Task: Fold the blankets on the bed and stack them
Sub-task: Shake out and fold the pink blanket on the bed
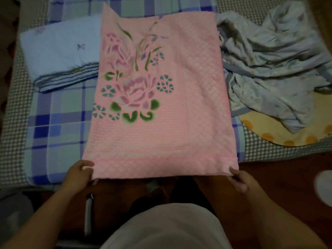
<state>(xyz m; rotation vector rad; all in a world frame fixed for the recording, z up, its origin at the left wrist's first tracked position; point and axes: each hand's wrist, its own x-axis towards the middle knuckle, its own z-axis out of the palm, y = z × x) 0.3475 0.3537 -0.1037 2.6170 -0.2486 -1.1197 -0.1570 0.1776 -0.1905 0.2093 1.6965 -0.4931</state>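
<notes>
Both hands pinch the pink blanket's (161,97) near corners on the bed (53,123).
Left hand (80,172) at 7 o'clock, right hand (237,178) at 5; uneven lifting could skew the fold.

Both bare forearms reach up from the lower corners of the frame and converge toward its middle. The left hand (80,174), at lower left of centre, has its fingers curled and its thumb pinching a near corner of cloth. The right hand (238,179), at lower right of centre, grips the opposite near corner, thumb on top, fingers curled beneath.
</notes>
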